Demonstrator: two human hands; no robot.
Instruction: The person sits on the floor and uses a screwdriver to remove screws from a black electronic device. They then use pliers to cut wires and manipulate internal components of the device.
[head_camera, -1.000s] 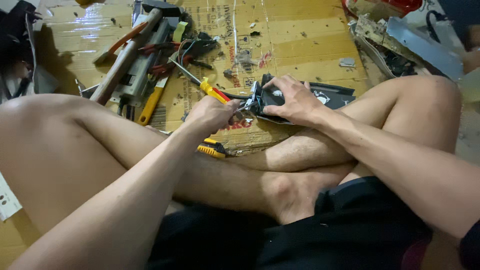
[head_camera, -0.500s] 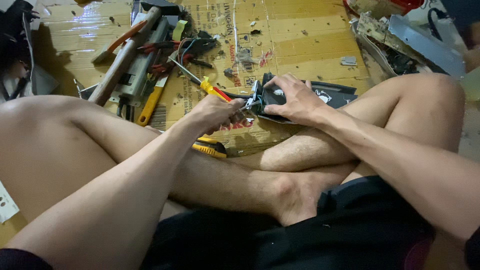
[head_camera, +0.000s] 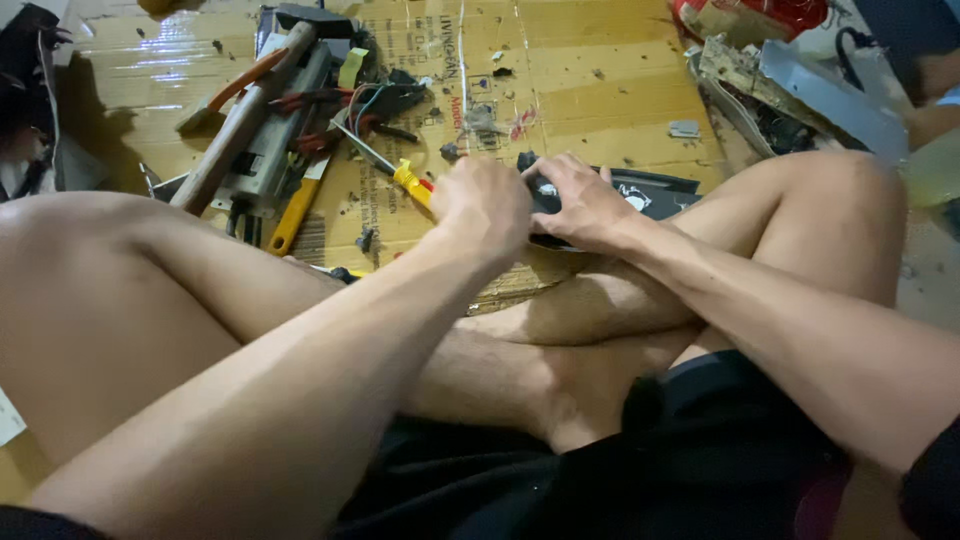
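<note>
I sit cross-legged on flattened cardboard (head_camera: 600, 90). My left hand (head_camera: 482, 203) is closed around a yellow-and-red-handled screwdriver (head_camera: 410, 181), whose metal shaft points up and left. My right hand (head_camera: 580, 203) presses down on a flat black device (head_camera: 655, 195) lying on my shin. The two hands touch over the device's left end. What sits under my fingers there is hidden.
A wooden-handled hammer (head_camera: 245, 115), a yellow-handled tool (head_camera: 292, 212), orange-handled pliers (head_camera: 235, 90) and loose wires (head_camera: 375, 100) lie at upper left. Grey metal and plastic scrap (head_camera: 800, 85) is heaped at upper right. Small screws and bits dot the cardboard.
The view has shifted slightly. My left hand has moved up over the device's left end, now hiding the shiny part that showed between my hands.
</note>
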